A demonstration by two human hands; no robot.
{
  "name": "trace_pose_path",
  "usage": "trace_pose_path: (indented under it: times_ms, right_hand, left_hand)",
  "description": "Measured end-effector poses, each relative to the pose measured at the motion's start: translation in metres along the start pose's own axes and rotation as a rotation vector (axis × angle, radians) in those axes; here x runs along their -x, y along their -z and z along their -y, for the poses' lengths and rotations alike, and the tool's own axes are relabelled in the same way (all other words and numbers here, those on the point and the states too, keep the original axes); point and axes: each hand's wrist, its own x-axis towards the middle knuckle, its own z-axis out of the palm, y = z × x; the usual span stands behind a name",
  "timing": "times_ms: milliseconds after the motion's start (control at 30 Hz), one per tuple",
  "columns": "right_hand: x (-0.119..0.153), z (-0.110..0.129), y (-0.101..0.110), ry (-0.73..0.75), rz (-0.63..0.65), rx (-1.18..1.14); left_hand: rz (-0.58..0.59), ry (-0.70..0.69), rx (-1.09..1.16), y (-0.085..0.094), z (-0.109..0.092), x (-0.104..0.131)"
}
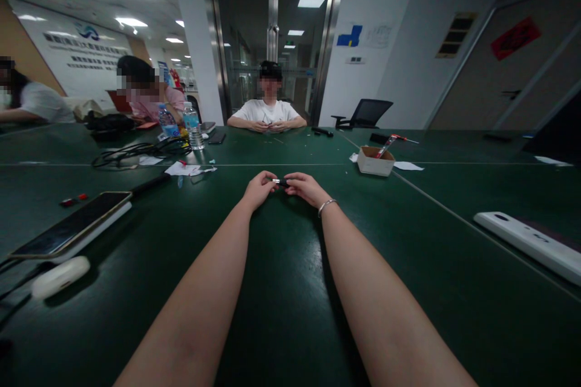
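Over the green table (281,254), my two hands meet around a small black object with a shiny silver end (282,182); its exact kind is too small to make out. My left hand (260,189) pinches the silver end from the left. From the right, my right hand (307,188) has its fingers closed on the black part. A silver bracelet (327,207) circles my right wrist. Fingertips partly cover the object, so only a short stretch of it shows.
At left lie a phone (72,224), a white rounded case (61,278), coiled cables (136,154) and water bottles (192,127). A small cardboard box (376,161) stands right of my hands, a white device (529,242) farther right. A person (267,112) sits opposite.
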Motion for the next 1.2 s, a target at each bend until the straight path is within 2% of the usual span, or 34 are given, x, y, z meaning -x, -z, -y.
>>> trace_pose_path:
  times_ms: [200,367,500,1200]
  right_hand:
    - [0.0008,0.0007,-0.0002,-0.002,0.0,-0.005]
    - [-0.0006,-0.0002,0.0005,0.003,0.002,-0.017]
    - [-0.0018,-0.0011,0.0007,-0.003,-0.005,-0.016]
    - [-0.0012,-0.0024,0.0028,0.013,0.018,-0.001]
  left_hand:
    - [0.038,-0.033,0.014,0.002,0.0036,-0.0009]
    - [-0.026,-0.056,-0.059,0.0042,0.0072,-0.0036]
    - [-0.026,-0.071,-0.061,0.0048,0.0052,-0.0031]
    - [-0.027,0.013,-0.144,0.0062,-0.0009,-0.0005]
